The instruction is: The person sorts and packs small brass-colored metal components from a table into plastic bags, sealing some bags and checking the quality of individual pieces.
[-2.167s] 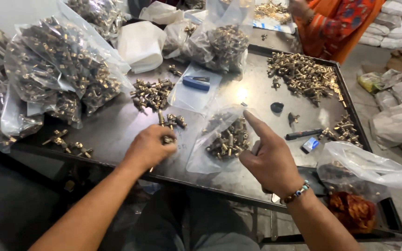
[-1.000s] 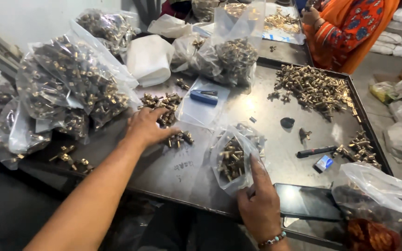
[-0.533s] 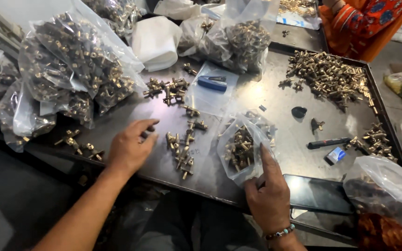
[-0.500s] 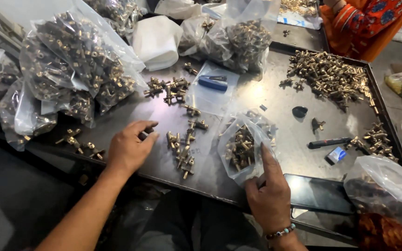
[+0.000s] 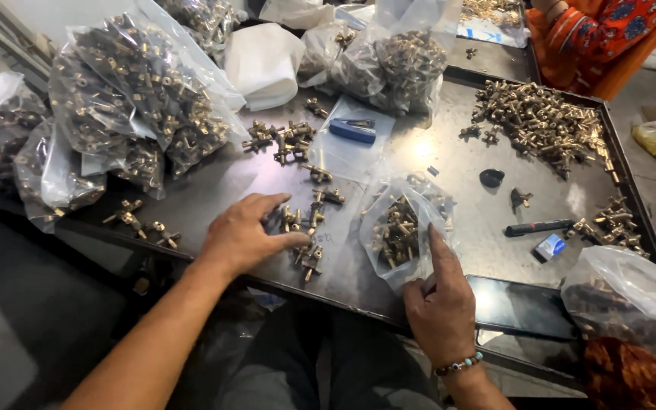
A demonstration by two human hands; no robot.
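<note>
My left hand [image 5: 246, 233] lies flat on the metal tray table [image 5: 214, 182], fingers spread, its fingertips touching a small cluster of brass fittings [image 5: 307, 235]. My right hand [image 5: 440, 304] pins the near edge of a small clear plastic bag [image 5: 402, 231] half full of brass fittings, with the forefinger stretched along the bag's side. A trail of loose brass fittings [image 5: 286, 140] runs from the cluster toward the back of the table.
Big clear bags of fittings [image 5: 134, 99] pile up on the left and at the back [image 5: 408, 61]. A heap of loose fittings [image 5: 537, 121] lies back right. A black pen [image 5: 538, 226], blue tool [image 5: 352, 130], dark phone [image 5: 520, 306] and another person's orange sleeve [image 5: 601, 34] are in view.
My left hand dragged fittings from the far pile toward the near edge and now rests beside them. My right hand moved down to the bag's near edge.
</note>
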